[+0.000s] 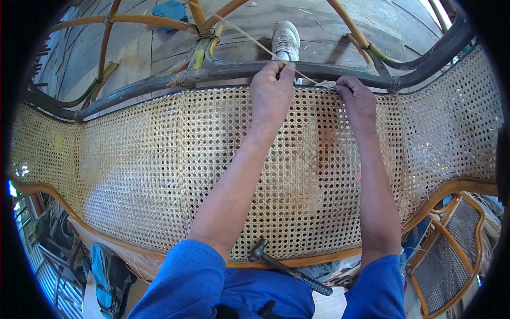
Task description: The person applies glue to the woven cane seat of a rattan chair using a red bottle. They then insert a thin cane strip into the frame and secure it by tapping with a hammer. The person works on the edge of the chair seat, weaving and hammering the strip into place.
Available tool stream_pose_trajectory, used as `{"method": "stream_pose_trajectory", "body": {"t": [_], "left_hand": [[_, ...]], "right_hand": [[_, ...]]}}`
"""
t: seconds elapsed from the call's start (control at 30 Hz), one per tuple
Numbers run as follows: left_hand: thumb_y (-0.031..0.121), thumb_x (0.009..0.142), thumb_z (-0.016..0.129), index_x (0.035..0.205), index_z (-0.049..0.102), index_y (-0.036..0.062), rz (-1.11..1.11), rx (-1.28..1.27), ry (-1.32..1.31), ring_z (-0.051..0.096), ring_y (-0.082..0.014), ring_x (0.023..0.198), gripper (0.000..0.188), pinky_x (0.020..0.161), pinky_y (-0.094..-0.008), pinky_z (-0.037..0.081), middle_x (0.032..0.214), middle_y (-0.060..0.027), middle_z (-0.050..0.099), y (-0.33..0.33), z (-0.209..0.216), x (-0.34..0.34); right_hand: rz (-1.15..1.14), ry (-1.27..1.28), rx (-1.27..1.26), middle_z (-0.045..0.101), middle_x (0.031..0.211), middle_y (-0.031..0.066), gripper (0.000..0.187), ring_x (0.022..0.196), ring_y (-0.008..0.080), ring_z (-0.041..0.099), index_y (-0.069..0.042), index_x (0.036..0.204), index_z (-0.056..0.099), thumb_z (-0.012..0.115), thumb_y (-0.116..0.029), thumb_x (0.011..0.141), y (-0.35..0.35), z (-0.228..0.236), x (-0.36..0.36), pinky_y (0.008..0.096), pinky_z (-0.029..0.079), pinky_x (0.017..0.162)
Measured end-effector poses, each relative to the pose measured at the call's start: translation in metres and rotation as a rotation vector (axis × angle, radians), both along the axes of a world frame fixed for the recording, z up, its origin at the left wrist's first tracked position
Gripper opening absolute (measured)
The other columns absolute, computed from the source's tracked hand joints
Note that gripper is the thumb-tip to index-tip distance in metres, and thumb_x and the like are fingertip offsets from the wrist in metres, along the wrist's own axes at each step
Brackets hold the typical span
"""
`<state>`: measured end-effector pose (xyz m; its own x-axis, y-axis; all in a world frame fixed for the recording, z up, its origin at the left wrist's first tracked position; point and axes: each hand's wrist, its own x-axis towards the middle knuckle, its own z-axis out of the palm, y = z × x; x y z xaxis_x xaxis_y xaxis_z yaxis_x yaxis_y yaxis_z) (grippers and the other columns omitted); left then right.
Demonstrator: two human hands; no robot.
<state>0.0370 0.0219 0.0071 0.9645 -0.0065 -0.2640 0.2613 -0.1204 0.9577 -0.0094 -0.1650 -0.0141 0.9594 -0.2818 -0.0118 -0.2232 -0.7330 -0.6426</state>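
Note:
A woven cane panel with a wooden frame stretches across the view below both my arms. At its far edge, beside a dark rattan pole, my left hand pinches a thin pale cane strand between thumb and forefinger. The strand rises from there toward the top left and also runs right along the edge. My right hand is closed at the same edge, its fingertips pinching the strand where it meets the weave. A brown stain marks the cane beside my right hand.
A hammer lies across the panel's near edge by my lap. Curved rattan legs rise beyond the pole. A shoe and a blue cloth are on the plank floor. A blue-and-black bag sits lower left, a cane-backed chair lower right.

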Motion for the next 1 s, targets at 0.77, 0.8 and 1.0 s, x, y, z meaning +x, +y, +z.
{"method": "stream_pose_trajectory", "body": {"t": [0.77,0.8,1.0], "left_hand": [[0.013,0.088,0.058,0.084,0.063,-0.0017,-0.055,-0.090,-0.024,0.038,-0.0009,0.056,0.016,0.049,-0.0205,0.033,0.061,0.0063,0.048,-0.008,0.024,-0.027],[0.013,0.088,0.059,0.084,0.063,-0.0018,-0.059,-0.074,-0.034,0.038,-0.0011,0.056,0.016,0.049,-0.0208,0.033,0.061,0.0062,0.048,-0.009,0.025,-0.028],[0.013,0.088,0.059,0.083,0.062,-0.0018,-0.095,-0.059,-0.056,0.038,-0.0020,0.056,0.017,0.049,-0.0223,0.033,0.060,0.0044,0.048,-0.011,0.031,-0.031]], "right_hand": [[0.184,-0.040,-0.261,0.064,0.095,0.0118,0.016,0.088,0.0325,0.062,-0.009,0.100,0.063,0.059,-0.012,0.085,-0.005,-0.008,0.002,0.0396,0.050,0.075],[0.195,-0.031,-0.262,0.064,0.096,0.0119,0.016,0.089,0.0324,0.062,-0.009,0.100,0.063,0.059,-0.012,0.085,-0.006,-0.008,0.002,0.0395,0.050,0.076],[0.253,-0.063,-0.195,0.063,0.096,0.0120,0.018,0.089,0.0322,0.061,-0.008,0.100,0.063,0.060,-0.007,0.083,-0.009,-0.006,0.001,0.0383,0.050,0.078]]}}
